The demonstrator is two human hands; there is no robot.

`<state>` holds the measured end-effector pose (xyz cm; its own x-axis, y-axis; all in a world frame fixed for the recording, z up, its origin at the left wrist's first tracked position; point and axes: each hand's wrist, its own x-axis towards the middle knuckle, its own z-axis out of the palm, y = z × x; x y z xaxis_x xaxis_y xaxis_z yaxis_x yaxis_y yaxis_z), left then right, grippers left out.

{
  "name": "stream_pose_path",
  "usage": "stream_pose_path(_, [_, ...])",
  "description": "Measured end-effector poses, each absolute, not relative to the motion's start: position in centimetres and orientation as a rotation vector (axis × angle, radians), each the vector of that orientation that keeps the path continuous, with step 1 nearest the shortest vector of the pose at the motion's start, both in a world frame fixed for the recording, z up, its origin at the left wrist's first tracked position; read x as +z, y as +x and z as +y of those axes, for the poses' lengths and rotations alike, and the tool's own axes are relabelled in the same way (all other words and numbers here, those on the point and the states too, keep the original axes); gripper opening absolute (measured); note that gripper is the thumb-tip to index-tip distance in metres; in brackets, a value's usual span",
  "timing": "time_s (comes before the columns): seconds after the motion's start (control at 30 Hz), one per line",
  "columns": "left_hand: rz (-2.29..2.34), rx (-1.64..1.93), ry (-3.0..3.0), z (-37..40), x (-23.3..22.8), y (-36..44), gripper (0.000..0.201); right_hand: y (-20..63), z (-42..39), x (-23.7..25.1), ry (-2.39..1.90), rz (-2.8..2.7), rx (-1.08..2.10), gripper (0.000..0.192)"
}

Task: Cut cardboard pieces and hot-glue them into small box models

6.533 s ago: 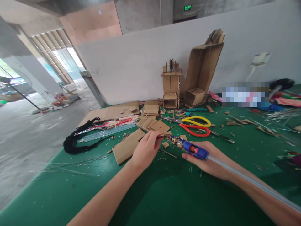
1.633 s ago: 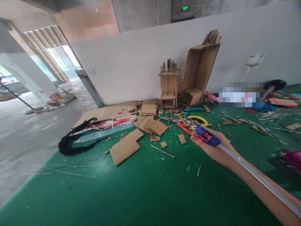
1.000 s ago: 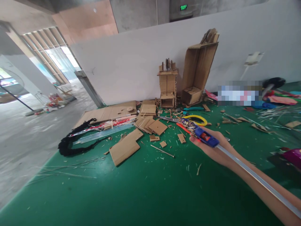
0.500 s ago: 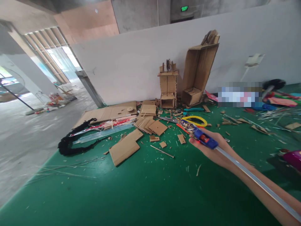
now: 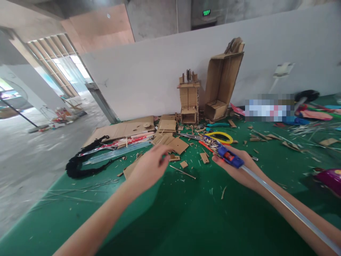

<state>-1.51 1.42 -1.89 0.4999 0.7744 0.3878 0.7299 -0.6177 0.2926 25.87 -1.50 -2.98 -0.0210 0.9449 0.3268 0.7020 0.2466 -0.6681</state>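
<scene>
My right hand (image 5: 237,165) is closed around a blue glue gun (image 5: 228,156), its front part speckled with debris. A long clear glue stick (image 5: 279,199) runs out of its back along my forearm. My left hand (image 5: 150,165) hovers over the table, fingers loosely curved and apart, with nothing seen in them. It partly covers an L-shaped cardboard piece (image 5: 128,172) and is close to a pile of cardboard squares (image 5: 179,145) and a small holed strip (image 5: 175,158). Yellow-handled scissors (image 5: 220,136) lie just beyond the glue gun.
Two cardboard structures, a small one (image 5: 188,97) and a taller one (image 5: 225,81), stand against the white partition (image 5: 149,78). Black yarn (image 5: 76,165), plastic-wrapped sticks (image 5: 117,153), a thin wooden stick (image 5: 183,172) and scraps lie on the green table (image 5: 170,227). A purple object (image 5: 330,179) is at right.
My left hand has come into view from the lower left and now reaches over the cardboard pieces. The right hand still holds the glue gun in nearly the same place.
</scene>
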Motion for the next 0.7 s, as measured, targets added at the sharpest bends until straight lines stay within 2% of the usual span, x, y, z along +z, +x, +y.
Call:
stream_pose_path(0.17, [1.174,0.241,2.982,2.1,-2.9,2.6,0.022,25.8,-1.1,-3.6,-1.514,-1.795,0.453,0.023])
stream_pose_path(0.3, [1.16,0.142,2.948,2.8,-2.3,4.2,0.015,25.7,-0.4,-4.8,-1.553,-1.645,0.648,0.028])
stream_pose_path(0.37, [1.197,0.254,2.801,2.7,-2.1,4.4,0.01,25.7,-0.2,-5.3,-1.614,-1.691,0.514,0.026])
stream_pose_path(0.5, [1.154,0.703,2.198,1.3,-2.9,4.5,0.009,25.9,-0.1,-5.3,-1.686,-1.932,-0.014,0.02])
stream_pose_path(0.57, [1.129,0.857,1.883,0.5,-3.6,4.5,0.013,25.9,0.0,-5.3,-1.653,-1.974,-0.018,0.019])
stream_pose_path(0.7, [1.152,1.047,1.563,0.0,-4.6,4.3,0.019,25.7,0.3,-5.6,-1.565,-1.928,0.168,0.008])
